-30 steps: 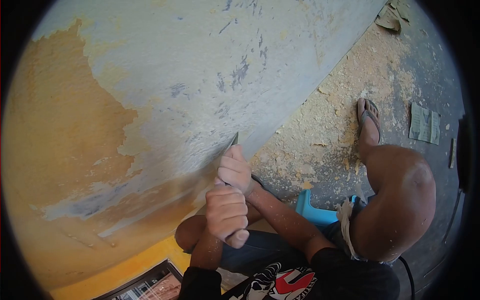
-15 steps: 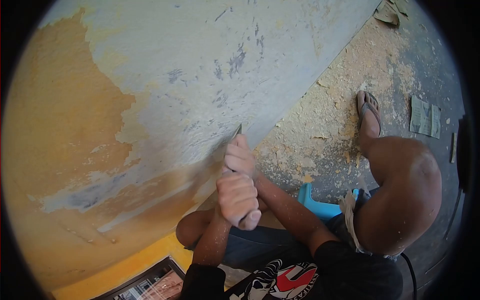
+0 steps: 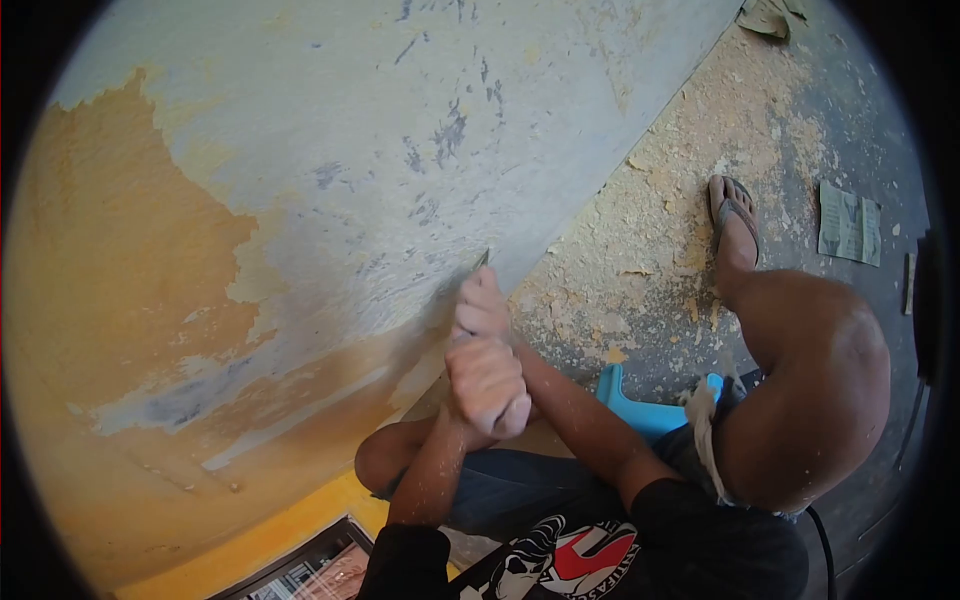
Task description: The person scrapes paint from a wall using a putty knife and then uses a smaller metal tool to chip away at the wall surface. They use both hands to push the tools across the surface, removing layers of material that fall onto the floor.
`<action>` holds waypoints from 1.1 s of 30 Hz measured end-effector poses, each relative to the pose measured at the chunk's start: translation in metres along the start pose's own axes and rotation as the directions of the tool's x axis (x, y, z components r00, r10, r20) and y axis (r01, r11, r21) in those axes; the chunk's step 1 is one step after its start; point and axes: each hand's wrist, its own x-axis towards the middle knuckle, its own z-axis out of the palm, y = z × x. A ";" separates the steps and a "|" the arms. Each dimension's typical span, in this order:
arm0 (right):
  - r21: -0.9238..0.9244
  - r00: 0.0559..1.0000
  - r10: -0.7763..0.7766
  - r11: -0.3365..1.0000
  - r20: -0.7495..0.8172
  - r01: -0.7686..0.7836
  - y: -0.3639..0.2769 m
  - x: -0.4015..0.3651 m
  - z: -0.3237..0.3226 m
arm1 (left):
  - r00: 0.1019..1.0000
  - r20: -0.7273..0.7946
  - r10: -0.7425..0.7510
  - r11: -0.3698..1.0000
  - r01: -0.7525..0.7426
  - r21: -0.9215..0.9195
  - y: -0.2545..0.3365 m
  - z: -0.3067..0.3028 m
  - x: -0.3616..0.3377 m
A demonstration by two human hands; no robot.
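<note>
Both my fists are stacked on a scraper (image 3: 484, 259), whose thin metal blade sticks out past the upper fist and meets the wall (image 3: 330, 230). The upper fist, nearest the blade, is my right hand (image 3: 481, 306). Just below it my left hand (image 3: 487, 380) is closed around the rear of the tool. The handle itself is hidden inside the fingers. Around the blade, the pale wall surface carries many short scratches and dark scraped patches.
Paint flakes (image 3: 640, 240) litter the floor along the wall's foot. A turquoise plastic stool (image 3: 640, 412) is partly under me. My sandalled foot (image 3: 735, 215) stands on the right, near a paper sheet (image 3: 849, 224). A framed picture (image 3: 300, 575) lies at lower left.
The view has shifted slightly, so the wall marks sit further up and left. Both fists, still gripping the scraper, have moved a little along the wall relative to those marks.
</note>
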 end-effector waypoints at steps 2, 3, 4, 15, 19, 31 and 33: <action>-0.045 0.997 0.072 0.996 0.015 -0.071 0.012 -0.012 -0.003 | 1.000 -0.007 -0.004 0.999 0.004 0.054 -0.022 0.010 -0.011; -0.096 0.990 0.135 0.987 0.027 -0.132 0.020 -0.018 -0.005 | 1.000 0.012 -0.010 0.999 0.009 0.051 -0.026 0.014 -0.013; -0.099 0.991 0.130 0.987 0.031 -0.126 0.016 -0.017 -0.006 | 0.999 0.033 -0.011 0.999 0.010 0.046 -0.029 0.018 -0.012; -0.063 0.989 0.075 0.996 0.124 -0.068 0.026 -0.035 -0.009 | 1.000 -0.014 0.011 0.996 -0.010 0.092 -0.026 0.025 -0.024; -0.154 0.983 0.133 0.982 0.126 -0.113 0.028 -0.035 -0.015 | 1.000 0.019 0.007 0.999 -0.008 0.050 -0.028 0.027 -0.024; -0.166 0.970 0.195 0.971 0.143 -0.171 0.040 -0.050 -0.028 | 0.989 0.103 -0.103 0.994 0.100 0.032 -0.064 0.048 -0.044; -0.213 0.964 0.237 0.955 0.119 -0.208 0.047 -0.076 -0.026 | 0.994 0.088 -0.069 0.997 0.067 0.029 -0.043 0.048 -0.027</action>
